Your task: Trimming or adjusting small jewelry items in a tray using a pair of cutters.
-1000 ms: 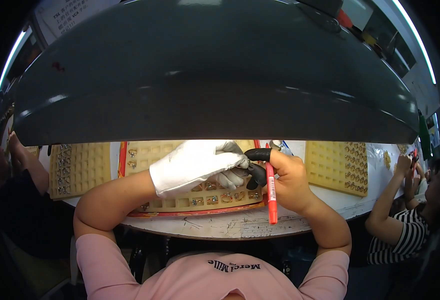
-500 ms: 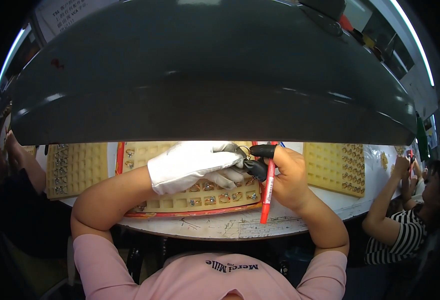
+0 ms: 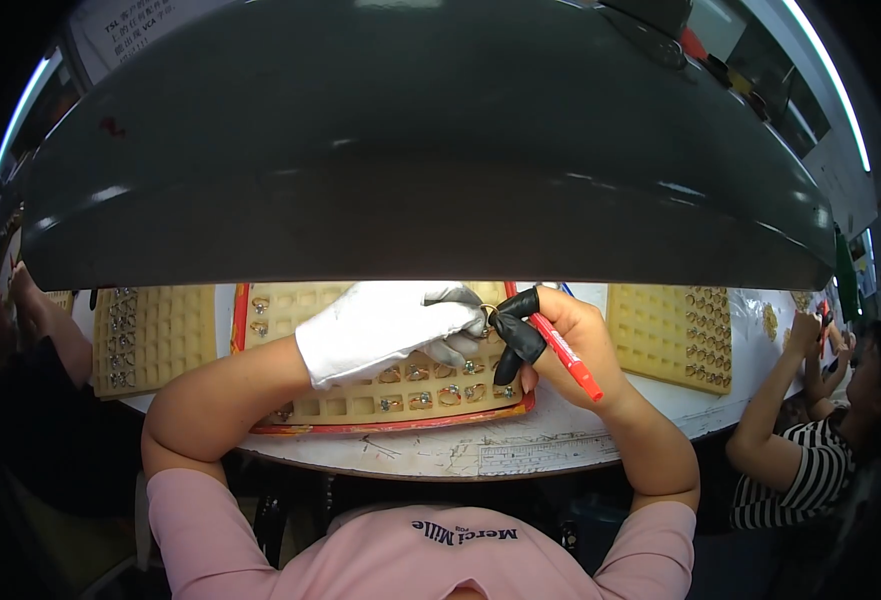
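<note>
Pink sleeves (image 3: 200,520) lie nearest you, then the white desk (image 3: 390,457) and pale tray (image 3: 311,409). Above it, your left hand (image 3: 380,335) pinches 1 gold ring (image 3: 488,310); your right hand (image 3: 585,330) grips a red pen (image 3: 565,357), black fingertips (image 3: 521,303) meeting the ring. Beyond hangs a dark hood (image 3: 420,200). Close handling seems underway; the next move calls for a steady grip.

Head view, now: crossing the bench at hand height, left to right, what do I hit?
Left-side pale tray → white-gloved left hand → gold-toned ring → right hand → right-side pale tray → co-worker's striped sleeve.
</note>
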Tool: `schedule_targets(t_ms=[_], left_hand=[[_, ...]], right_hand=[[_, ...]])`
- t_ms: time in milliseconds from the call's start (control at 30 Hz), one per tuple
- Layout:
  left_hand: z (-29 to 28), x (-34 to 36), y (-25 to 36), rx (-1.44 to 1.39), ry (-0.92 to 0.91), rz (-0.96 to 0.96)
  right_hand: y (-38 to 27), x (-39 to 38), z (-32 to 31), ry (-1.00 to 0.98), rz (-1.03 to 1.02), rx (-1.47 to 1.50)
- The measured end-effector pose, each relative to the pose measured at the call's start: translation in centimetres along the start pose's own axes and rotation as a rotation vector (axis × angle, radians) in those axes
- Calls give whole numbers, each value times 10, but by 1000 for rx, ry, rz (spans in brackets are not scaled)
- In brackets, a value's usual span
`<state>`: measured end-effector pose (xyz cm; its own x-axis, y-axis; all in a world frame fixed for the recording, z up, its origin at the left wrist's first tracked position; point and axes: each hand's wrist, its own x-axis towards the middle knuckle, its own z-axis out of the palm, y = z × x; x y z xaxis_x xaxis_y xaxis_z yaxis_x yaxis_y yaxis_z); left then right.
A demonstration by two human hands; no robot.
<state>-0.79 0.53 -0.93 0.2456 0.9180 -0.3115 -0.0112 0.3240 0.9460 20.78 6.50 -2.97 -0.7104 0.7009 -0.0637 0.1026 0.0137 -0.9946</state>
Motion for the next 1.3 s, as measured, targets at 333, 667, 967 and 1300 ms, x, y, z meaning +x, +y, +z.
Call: schedule_targets(t_ms=[333,667,967,1300], left_hand=[[-2,-2,2,-86,-40,-11],[-4,0,-2,20,-14,-13],[-5,2,-3,-108,-82,-58],[-8,3,-3,-88,-86,-57]], right_hand=[[4,3,-1,1,10,216],[6,3,-2,-1,36,279],[-2,-6,8,14,-50,37],[5,-1,8,63,13,153]])
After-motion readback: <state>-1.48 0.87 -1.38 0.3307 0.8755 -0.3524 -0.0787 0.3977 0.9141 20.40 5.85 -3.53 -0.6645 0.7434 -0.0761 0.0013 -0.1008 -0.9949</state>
